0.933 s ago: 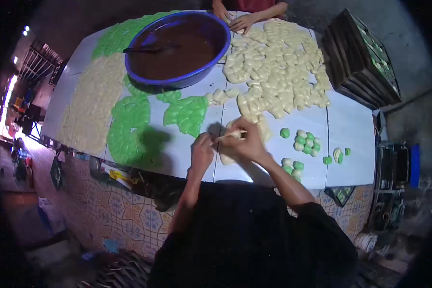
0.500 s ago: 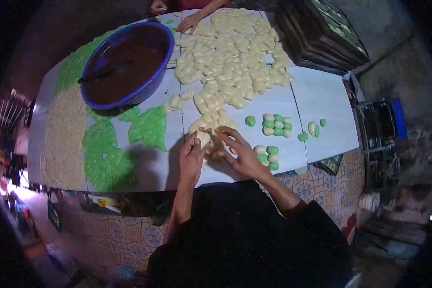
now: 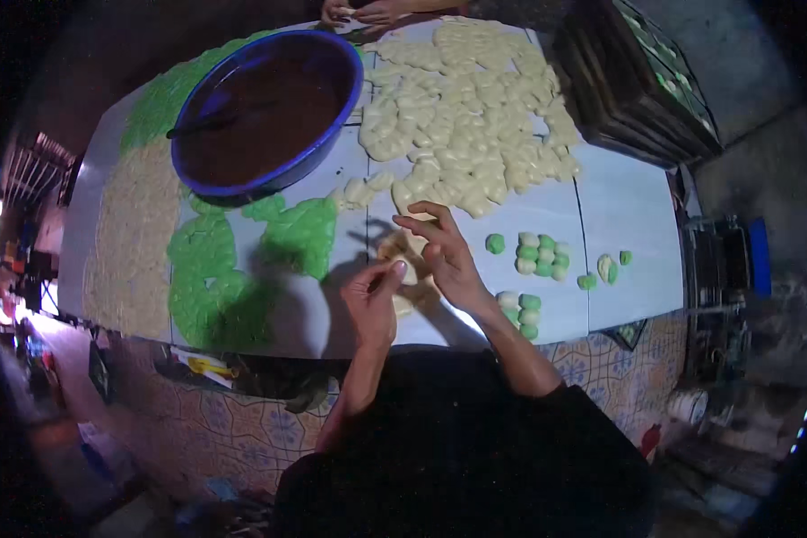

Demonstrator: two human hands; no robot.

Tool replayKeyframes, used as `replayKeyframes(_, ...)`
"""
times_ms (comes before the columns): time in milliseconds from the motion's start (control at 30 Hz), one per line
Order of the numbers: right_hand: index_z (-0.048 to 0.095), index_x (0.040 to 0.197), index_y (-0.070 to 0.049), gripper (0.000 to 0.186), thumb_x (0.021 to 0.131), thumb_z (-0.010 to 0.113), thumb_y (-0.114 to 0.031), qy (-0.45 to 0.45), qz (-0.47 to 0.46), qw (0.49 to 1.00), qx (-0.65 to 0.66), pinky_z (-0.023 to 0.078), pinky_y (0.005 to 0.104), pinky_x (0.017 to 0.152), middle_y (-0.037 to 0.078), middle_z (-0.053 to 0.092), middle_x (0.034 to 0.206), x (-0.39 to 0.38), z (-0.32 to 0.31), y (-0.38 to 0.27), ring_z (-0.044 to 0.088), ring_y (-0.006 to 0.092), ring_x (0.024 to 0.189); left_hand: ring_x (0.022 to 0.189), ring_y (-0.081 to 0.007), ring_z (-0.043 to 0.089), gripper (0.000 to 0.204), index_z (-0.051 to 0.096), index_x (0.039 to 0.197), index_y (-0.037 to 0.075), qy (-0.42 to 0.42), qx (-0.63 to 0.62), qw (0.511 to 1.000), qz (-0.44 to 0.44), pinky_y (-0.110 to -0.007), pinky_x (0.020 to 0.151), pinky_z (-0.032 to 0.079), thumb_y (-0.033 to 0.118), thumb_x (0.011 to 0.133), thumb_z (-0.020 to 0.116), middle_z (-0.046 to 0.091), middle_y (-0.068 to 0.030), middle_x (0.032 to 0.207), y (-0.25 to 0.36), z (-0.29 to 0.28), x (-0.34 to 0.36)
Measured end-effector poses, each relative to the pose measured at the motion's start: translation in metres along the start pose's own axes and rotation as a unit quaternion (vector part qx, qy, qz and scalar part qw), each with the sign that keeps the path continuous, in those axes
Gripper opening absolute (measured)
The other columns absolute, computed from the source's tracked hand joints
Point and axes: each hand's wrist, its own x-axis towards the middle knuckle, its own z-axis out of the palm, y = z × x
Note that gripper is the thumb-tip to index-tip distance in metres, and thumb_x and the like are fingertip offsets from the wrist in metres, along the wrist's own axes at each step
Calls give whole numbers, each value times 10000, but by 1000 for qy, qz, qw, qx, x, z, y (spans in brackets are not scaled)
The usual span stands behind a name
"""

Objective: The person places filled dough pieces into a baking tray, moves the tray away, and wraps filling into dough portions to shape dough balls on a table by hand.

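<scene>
My left hand (image 3: 370, 303) is closed in a pinch on a small cream dough piece (image 3: 408, 273), held above the table. Beside it, my right hand (image 3: 453, 263) is raised with its fingers spread and holds nothing. Below both hands, more cream dough (image 3: 403, 300) lies partly hidden and in shadow. A wide sheet of cream dough pieces (image 3: 475, 117) stretches beyond my hands. Left of my left hand is flattened green dough (image 3: 202, 300). To the right sit two clusters of small green and cream dough balls (image 3: 542, 256), (image 3: 522, 314), with a single green ball (image 3: 495, 243) nearby.
A blue basin (image 3: 354, 85) of brown paste with a dark utensil (image 3: 197, 130) stands at the left back. Stacked dark trays (image 3: 623, 94) occupy the far right corner. Another person's hands (image 3: 377, 13) are at the far edge. Loose green bits (image 3: 586, 282) lie on the right.
My right hand has lifted away from the dough and spread its fingers. My left hand keeps its pinch on the cream piece. The other person's hands have come together, and the view has shifted.
</scene>
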Motion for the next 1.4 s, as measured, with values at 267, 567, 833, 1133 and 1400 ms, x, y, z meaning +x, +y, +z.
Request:
replayKeyframes(267, 90, 1493, -117, 1087, 682, 794, -284, -128, 132, 947, 262, 368, 392, 1005, 89, 292, 1441, 21, 8, 65, 365, 261, 1276, 1203, -270, 476, 684, 450, 1282, -24, -257, -404, 856, -195, -447, 975, 410, 505, 863, 559, 475, -136, 1342, 35, 5, 47)
replayKeyframes(567, 85, 1506, -149, 1130, 698, 682, -667, -8, 141, 938, 317, 436, 349, 894, 93, 278, 1440, 48, 8, 50, 446, 209, 1153, 452, -166, 484, 790, 567, 605, 49, -48, 586, 808, -26, -342, 423, 405, 703, 908, 242, 464, -2, 499, 92, -75, 350)
replayKeyframes(833, 159, 1494, -119, 819, 879, 651, -344, 58, 163, 929, 327, 462, 292, 878, 92, 396, 1388, 40, -3, 94, 497, 177, 1135, 747, -251, 599, 816, 626, 1172, 19, -47, 645, 753, 119, -385, 725, 482, 692, 910, 248, 596, -182, 715, 88, -13, 289)
replayKeyframes(1133, 617, 1063, 37, 226, 847, 621, -30, 202, 198, 935, 214, 463, 250, 655, 65, 599, 960, 20, 3, 41, 567, 129, 774, 1012, -198, 570, 579, 433, 1336, -45, 8, 36, 988, -152, -345, 893, 443, 401, 968, 460, 573, -111, 1156, 44, 57, 80)
replayKeyframes(1400, 645, 1039, -11, 230, 815, 651, -64, 142, 5, 990, -1, 450, 319, 828, 100, 526, 1131, -54, -61, 15, 536, 210, 996, 880, -140, 595, 305, 562, 1156, -109, -186, 299, 934, -67, -268, 721, 500, 86, 922, 583, 566, -89, 1029, 5, 62, 10)
